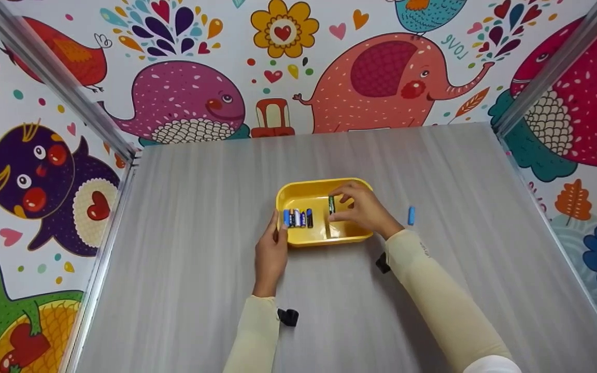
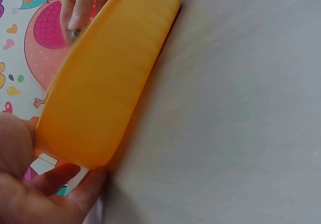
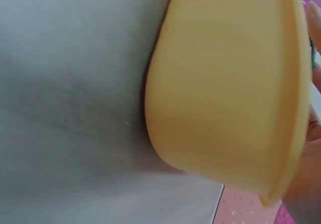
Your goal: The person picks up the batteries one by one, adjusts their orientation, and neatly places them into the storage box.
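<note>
A yellow plastic tray (image 1: 306,241) with a low divider sits on the table. My left hand (image 1: 271,254) grips its left end, thumb at the rim and fingers against the outer wall in the left wrist view. Over the divider, my right hand (image 1: 360,210) pinches a small green battery (image 1: 331,204) upright in the head view between thumb and fingers. Several batteries (image 1: 297,218), blue, white and dark, stand side by side in a row in the tray's left compartment. In the right wrist view the tray wall (image 3: 225,93) hides most of the right hand.
A light blue battery (image 1: 411,215) lies on the grey wood-grain table (image 1: 200,248), right of the tray and close to the right wrist. Printed cartoon panels (image 1: 184,98) stand along the back and sides, with metal posts (image 1: 552,72) at the corners.
</note>
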`<state>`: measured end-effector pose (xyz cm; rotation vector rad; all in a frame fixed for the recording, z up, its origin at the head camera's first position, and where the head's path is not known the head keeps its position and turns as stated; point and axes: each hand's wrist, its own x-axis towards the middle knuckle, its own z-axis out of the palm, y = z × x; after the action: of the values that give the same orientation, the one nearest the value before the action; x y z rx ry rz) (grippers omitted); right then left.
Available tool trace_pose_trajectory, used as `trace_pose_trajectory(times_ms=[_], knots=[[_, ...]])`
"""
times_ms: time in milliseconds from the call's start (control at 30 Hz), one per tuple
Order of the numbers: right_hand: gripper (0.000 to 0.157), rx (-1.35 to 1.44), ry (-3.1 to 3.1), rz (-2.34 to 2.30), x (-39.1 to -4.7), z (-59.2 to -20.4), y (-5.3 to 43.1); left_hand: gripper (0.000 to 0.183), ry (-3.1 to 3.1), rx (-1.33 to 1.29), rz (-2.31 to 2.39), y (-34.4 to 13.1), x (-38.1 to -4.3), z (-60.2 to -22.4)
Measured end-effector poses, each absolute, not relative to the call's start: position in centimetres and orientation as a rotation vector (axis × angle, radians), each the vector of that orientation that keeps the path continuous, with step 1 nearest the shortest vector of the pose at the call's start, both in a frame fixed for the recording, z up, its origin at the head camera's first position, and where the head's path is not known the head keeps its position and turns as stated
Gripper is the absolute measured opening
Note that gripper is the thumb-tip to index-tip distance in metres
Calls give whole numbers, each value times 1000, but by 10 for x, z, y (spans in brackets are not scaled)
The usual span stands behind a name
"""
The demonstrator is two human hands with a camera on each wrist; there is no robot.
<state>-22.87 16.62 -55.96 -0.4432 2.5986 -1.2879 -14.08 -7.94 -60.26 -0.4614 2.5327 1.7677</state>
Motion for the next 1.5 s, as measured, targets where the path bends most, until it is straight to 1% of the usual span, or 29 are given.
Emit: trace_pose_trajectory(times_ms=[267,500,767,1500], knots=[[53,-442,2593,-1261,-234,-570,150,55,2542,-446,1773,-81,-140,-603],[49,-488,2598,-1262,-236,-580,141,54,2570,-437,1768,-81,-141,-603],[49,-466,2569,-1223,-239,-588,131,54,2566,-446,1754,-80,-141,-602],[53,-510,2618,-1149,-240,-598,127,55,2599,-389,1769,-81,-140,-603]])
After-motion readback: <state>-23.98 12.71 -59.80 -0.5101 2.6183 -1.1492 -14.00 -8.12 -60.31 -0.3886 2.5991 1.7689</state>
